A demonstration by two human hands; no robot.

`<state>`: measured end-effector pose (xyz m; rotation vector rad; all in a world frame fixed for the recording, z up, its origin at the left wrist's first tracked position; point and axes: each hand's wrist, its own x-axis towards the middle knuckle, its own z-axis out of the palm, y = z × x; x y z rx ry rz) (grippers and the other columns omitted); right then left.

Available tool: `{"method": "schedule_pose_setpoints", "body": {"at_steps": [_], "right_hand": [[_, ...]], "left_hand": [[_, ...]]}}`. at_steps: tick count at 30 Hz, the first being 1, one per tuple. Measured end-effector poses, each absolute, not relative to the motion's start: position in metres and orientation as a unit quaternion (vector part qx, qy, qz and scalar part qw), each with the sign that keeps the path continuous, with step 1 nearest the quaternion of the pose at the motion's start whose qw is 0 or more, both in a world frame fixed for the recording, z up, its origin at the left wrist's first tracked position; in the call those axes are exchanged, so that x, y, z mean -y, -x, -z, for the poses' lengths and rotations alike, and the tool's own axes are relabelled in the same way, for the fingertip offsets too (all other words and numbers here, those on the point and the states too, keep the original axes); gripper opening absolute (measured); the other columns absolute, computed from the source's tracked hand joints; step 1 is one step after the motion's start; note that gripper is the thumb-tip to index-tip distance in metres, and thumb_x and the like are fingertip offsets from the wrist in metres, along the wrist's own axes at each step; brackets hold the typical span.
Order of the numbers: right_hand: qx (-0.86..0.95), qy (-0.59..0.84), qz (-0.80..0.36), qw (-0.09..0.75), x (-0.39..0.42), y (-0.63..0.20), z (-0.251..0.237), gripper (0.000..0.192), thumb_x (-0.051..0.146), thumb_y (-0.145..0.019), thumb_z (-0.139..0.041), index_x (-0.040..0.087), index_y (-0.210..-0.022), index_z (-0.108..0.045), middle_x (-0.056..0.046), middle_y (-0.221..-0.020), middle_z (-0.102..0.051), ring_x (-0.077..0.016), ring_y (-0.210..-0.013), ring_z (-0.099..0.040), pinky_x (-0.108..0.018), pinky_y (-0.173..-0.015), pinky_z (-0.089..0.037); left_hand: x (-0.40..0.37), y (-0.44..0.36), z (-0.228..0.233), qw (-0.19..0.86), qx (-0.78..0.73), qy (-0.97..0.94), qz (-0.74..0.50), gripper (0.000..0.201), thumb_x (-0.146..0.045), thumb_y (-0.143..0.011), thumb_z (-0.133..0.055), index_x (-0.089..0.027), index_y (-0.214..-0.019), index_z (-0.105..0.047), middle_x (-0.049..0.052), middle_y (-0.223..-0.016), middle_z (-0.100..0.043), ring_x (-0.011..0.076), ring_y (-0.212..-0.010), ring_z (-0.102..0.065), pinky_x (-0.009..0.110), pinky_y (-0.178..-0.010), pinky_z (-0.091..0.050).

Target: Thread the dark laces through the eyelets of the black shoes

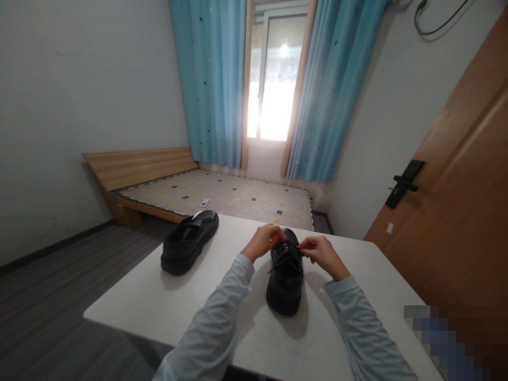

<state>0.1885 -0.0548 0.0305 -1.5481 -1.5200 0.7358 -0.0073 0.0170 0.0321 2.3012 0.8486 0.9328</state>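
Both hands pinch black laces over a black shoe (284,280): left hand (262,241) and right hand (322,253) flank it; second shoe (189,241) sits left on the bench (166,312).

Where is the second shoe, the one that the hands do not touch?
The second shoe lies on the white table near its far left corner, left of the left hand.

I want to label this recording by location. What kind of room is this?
Most likely a bedroom in a home. A low wooden bed with a bare mattress stands below blue curtains, and a wooden door is at right. Both hands work on a black shoe on a white table.
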Motion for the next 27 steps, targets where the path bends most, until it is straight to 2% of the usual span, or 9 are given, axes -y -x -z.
{"method": "schedule_pose_setpoints", "body": {"at_steps": [5, 10, 13, 16, 20, 27], "right_hand": [[0.645, 0.605, -0.255, 0.391, 0.063, -0.182, -0.038, 0.009, 0.020, -0.066, -0.060, 0.016, -0.067, -0.068, -0.001, -0.056, -0.063, -0.0129, -0.044, -0.056, -0.023, -0.039, -0.045], [0.692, 0.592, -0.199, 0.362, 0.073, -0.173, -0.051, 0.019, 0.034, -0.077, -0.056, 0.020, -0.065, -0.060, 0.000, -0.056, -0.060, -0.0124, -0.045, -0.053, -0.023, -0.043, -0.039], [0.724, 0.584, -0.134, 0.342, 0.075, -0.167, -0.054, 0.020, 0.034, -0.079, -0.056, 0.021, -0.064, -0.054, 0.001, -0.057, -0.056, -0.0129, -0.050, -0.051, -0.024, -0.050, -0.036], [0.751, 0.583, -0.073, 0.300, 0.074, -0.162, -0.052, 0.015, 0.031, -0.081, -0.054, 0.021, -0.069, -0.053, 0.000, -0.064, -0.056, -0.0146, -0.058, -0.050, -0.025, -0.057, -0.035], [0.757, 0.597, -0.040, 0.261, 0.071, -0.159, -0.046, 0.011, 0.026, -0.082, -0.051, 0.021, -0.072, -0.053, -0.002, -0.072, -0.056, -0.0160, -0.066, -0.051, -0.026, -0.062, -0.035], [0.745, 0.594, -0.060, 0.297, 0.069, -0.163, -0.045, 0.012, 0.020, -0.077, -0.053, 0.019, -0.066, -0.051, -0.001, -0.073, -0.050, -0.0130, -0.063, -0.050, -0.026, -0.064, -0.039]], "left_hand": [[-0.015, 0.006, -0.032, 0.278, -0.299, -0.845, -0.345, 0.029, 0.000, -0.067, -0.047, -0.016, -0.077, -0.068, 0.002, -0.081, -0.065, 0.0110, -0.075, -0.059, 0.020, -0.070, -0.048], [-0.009, 0.007, -0.040, 0.294, -0.304, -0.841, -0.338, 0.021, -0.010, -0.073, -0.050, -0.017, -0.081, -0.069, 0.001, -0.082, -0.069, 0.0117, -0.078, -0.061, 0.021, -0.075, -0.048], [-0.005, 0.007, -0.044, 0.291, -0.295, -0.851, -0.323, 0.014, -0.023, -0.075, -0.058, -0.017, -0.082, -0.069, 0.002, -0.079, -0.068, 0.0126, -0.074, -0.061, 0.021, -0.071, -0.048], [-0.004, 0.006, -0.045, 0.272, -0.279, -0.866, -0.313, 0.016, -0.031, -0.072, -0.065, -0.017, -0.079, -0.070, 0.002, -0.076, -0.067, 0.0133, -0.072, -0.059, 0.021, -0.069, -0.046], [-0.005, 0.004, -0.044, 0.258, -0.286, -0.871, -0.305, 0.010, -0.026, -0.070, -0.067, -0.017, -0.074, -0.068, 0.002, -0.074, -0.064, 0.0128, -0.071, -0.057, 0.020, -0.066, -0.044], [-0.003, 0.006, -0.047, 0.269, -0.286, -0.872, -0.293, 0.007, -0.022, -0.071, -0.063, -0.016, -0.072, -0.065, 0.000, -0.072, -0.062, 0.0117, -0.069, -0.055, 0.019, -0.065, -0.042]]}}
